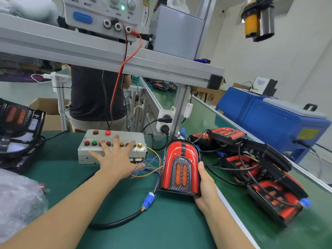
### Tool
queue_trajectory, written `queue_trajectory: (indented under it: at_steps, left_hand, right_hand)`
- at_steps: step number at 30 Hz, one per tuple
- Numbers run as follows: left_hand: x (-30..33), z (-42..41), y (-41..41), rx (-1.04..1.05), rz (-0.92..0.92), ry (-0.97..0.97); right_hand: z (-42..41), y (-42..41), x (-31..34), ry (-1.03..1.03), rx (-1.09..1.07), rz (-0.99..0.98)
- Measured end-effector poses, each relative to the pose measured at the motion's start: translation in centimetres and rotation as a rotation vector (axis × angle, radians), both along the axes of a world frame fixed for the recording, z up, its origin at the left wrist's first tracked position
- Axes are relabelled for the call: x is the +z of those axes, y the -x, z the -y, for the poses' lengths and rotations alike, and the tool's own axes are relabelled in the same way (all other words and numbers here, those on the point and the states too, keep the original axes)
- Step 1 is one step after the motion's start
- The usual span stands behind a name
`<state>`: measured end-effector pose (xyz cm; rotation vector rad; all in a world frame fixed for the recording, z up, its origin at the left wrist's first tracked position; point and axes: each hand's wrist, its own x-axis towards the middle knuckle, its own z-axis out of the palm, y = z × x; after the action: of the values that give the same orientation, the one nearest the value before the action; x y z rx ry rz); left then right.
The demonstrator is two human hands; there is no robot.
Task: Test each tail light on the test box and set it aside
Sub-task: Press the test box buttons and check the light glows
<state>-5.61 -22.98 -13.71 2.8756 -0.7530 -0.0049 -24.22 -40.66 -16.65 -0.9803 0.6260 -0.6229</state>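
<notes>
1. Step in hand, as I judge it: the electrical test of one tail light [180,168]. It stands upright on the green bench mat [161,221], just right of the test box [111,150], lens toward the camera.
2. Right hand [206,184] grips the lamp along its right edge, thumb on the front rim, fingers hidden behind the housing.
3. Left hand [115,159] is open, fingers spread and straight, laid over the row of push buttons [94,143] on top of the box. Fingertips touch or sit just above the buttons; which button is pressed I cannot tell.
4. One red indicator [108,132] in the box's back row glows. The lamp's red outer band looks bright, but lit or merely glossy is unclear; the amber bars [181,172] look unlit.
5. Thin coloured leads [152,164] run from the box's right end toward the lamp and down to a blue connector [149,199] lying on the mat, joined to a black cable [116,221].
6. A heap of other tail lights [260,177] lies to the right, near the bench edge; more sit in a black tray [19,133] at far left.
7. Next move, by judgement: work through the remaining buttons while watching each lamp section, then unplug at the connector and set the lamp aside.
</notes>
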Motion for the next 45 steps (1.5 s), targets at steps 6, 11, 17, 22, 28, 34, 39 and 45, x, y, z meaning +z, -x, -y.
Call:
queue_trajectory:
  at_steps: [6,11,17,22,28,34,39,45]
  left_hand:
    - [0.3,0.4,0.0,-0.015,-0.035,0.001]
    - [0.7,0.6,0.1,-0.012,-0.077,0.027]
    - [1.1,0.3,0.3,-0.014,-0.107,0.043]
    - [1.4,0.2,0.3,-0.013,-0.116,0.039]
    - [1.7,0.4,0.3,-0.018,-0.119,0.025]
    - [1.8,0.4,0.3,-0.011,-0.12,0.0]
    - [2.1,0.5,-0.1,-0.005,-0.125,-0.033]
    - [1.7,0.5,-0.6,-0.064,0.039,-0.113]
  right_hand:
    - [0.2,-0.1,-0.1,-0.057,-0.011,0.041]
    - [0.3,-0.2,-0.3,-0.088,-0.004,0.083]
    - [0.5,0.0,0.1,-0.117,0.025,0.118]
    - [0.3,-0.1,0.3,-0.124,0.015,0.127]
    - [0.6,0.2,0.2,-0.125,0.017,0.117]
    - [0.5,0.4,0.0,-0.109,0.022,0.125]
    - [0.5,0.4,0.1,-0.11,0.012,0.114]
    - [0.5,0.4,0.1,-0.092,0.031,0.081]
